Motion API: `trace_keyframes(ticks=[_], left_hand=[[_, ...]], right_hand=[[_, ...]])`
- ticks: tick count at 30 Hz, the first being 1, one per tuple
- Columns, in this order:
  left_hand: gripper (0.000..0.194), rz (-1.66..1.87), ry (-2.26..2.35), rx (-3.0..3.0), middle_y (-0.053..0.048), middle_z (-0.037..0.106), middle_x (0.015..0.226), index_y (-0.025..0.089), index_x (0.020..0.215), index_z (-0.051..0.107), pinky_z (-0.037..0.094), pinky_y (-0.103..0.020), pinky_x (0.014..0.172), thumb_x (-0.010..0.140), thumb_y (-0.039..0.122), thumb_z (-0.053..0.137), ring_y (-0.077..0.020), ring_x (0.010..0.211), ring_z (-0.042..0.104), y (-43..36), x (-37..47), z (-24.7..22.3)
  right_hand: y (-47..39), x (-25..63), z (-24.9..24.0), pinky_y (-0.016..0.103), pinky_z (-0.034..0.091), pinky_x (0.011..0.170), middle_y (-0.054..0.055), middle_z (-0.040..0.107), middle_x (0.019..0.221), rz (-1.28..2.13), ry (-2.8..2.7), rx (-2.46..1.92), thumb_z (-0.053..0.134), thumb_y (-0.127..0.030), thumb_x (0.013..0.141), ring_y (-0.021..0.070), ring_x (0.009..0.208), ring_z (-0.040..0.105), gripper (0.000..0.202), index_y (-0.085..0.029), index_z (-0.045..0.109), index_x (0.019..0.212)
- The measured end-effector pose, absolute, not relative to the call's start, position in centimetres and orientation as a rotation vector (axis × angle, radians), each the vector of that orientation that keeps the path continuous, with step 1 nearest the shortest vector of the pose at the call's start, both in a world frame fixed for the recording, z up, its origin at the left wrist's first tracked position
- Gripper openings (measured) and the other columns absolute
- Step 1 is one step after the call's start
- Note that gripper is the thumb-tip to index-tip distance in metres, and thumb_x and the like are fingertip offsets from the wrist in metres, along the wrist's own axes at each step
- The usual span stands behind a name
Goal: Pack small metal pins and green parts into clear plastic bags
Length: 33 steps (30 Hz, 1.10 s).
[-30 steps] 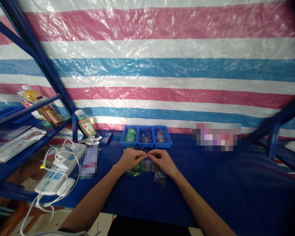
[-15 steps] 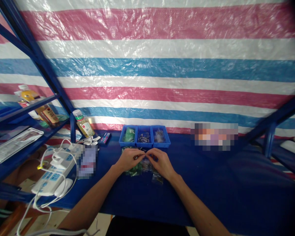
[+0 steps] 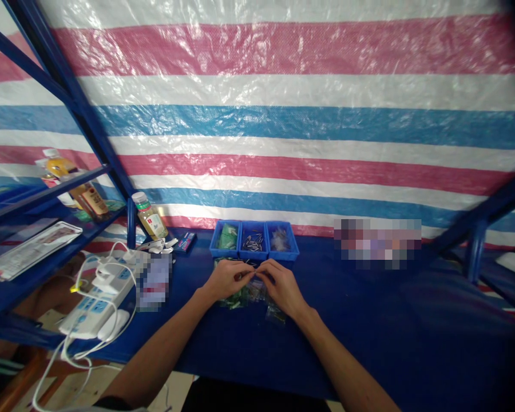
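My left hand and my right hand meet fingertip to fingertip above the blue table. Both are closed in a pinch, and whatever lies between the fingertips is too small to make out. Beneath my left hand lie green packets. Small clear plastic bags lie under and between the hands, and another clear bag with something dark in it sits below my right hand. Just beyond stand three joined blue bins: one with green packets, one with dark, slim metal pieces, one with clear plastic pieces.
To the left are a white power strip with tangled cables, a blurred-out flat item, a drink bottle and a small blue box. Blue metal frame posts rise at both sides. A striped plastic sheet hangs behind.
The camera view has shifted slightly, so the surroundings sit a little further right and lower. Both hands keep their pinch, fingertips together, with hardly any movement.
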<state>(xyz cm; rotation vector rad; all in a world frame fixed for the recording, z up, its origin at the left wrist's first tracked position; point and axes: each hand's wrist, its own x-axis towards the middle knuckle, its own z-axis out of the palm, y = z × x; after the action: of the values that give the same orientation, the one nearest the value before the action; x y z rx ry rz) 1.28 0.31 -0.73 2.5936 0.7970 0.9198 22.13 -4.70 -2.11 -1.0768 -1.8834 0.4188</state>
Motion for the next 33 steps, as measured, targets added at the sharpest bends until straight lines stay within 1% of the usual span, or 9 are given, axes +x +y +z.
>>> trace_keyframes(ticks=[8,15,22,27,31,33], left_hand=[[0.015,0.948,0.785,2.598,0.0,0.068,0.067,0.018,0.098,0.075,0.041,-0.021,0.056,0.093,0.022,0.062,-0.0092,0.053,0.056,0.32,1.28,-1.02],[0.017,0.965,0.788,2.596,0.0,0.066,0.064,0.017,0.094,0.076,0.04,-0.021,0.054,0.094,0.025,0.061,-0.0097,0.051,0.054,0.32,1.38,-1.09],[0.019,0.931,0.832,2.591,-0.001,0.066,0.065,0.017,0.097,0.076,0.042,-0.021,0.056,0.095,0.027,0.06,-0.0103,0.055,0.056,0.6,1.22,-1.34],[0.018,0.939,0.813,2.603,0.0,0.066,0.064,0.016,0.095,0.076,0.043,-0.02,0.056,0.095,0.026,0.061,-0.0099,0.053,0.056,0.5,1.35,-1.45],[0.017,0.954,0.815,2.606,0.0,0.067,0.063,0.017,0.096,0.076,0.044,-0.021,0.056,0.094,0.025,0.061,-0.0105,0.054,0.058,0.39,1.46,-1.47],[0.018,0.945,0.82,2.605,0.0,0.066,0.063,0.017,0.096,0.076,0.044,-0.021,0.056,0.094,0.026,0.061,-0.0108,0.054,0.058,0.4,1.44,-1.46]], right_hand=[[-4.86,22.12,-1.88,0.029,0.051,0.08,0.003,0.068,0.092,0.399,-1.919,-1.116,0.055,-0.02,0.1,0.0186,0.083,0.066,0.014,-0.023,0.067,0.095],[-4.84,22.09,-1.94,0.03,0.051,0.08,0.005,0.069,0.092,0.406,-1.939,-1.162,0.051,-0.022,0.102,0.0195,0.081,0.066,0.019,-0.023,0.068,0.093],[-4.74,22.19,-2.02,0.03,0.05,0.081,0.004,0.068,0.098,0.401,-1.962,-1.152,0.053,-0.019,0.1,0.0198,0.086,0.066,0.012,-0.024,0.064,0.104],[-4.77,22.24,-1.95,0.029,0.049,0.083,0.004,0.067,0.097,0.376,-1.97,-1.145,0.049,-0.021,0.102,0.0191,0.087,0.066,0.016,-0.024,0.064,0.101],[-4.75,22.21,-1.99,0.029,0.049,0.08,0.004,0.068,0.093,0.368,-1.979,-1.182,0.048,-0.024,0.103,0.0185,0.084,0.066,0.02,-0.023,0.065,0.093],[-4.72,22.18,-2.08,0.029,0.049,0.08,0.004,0.068,0.094,0.381,-1.98,-1.18,0.049,-0.023,0.103,0.0188,0.084,0.067,0.018,-0.023,0.066,0.095]])
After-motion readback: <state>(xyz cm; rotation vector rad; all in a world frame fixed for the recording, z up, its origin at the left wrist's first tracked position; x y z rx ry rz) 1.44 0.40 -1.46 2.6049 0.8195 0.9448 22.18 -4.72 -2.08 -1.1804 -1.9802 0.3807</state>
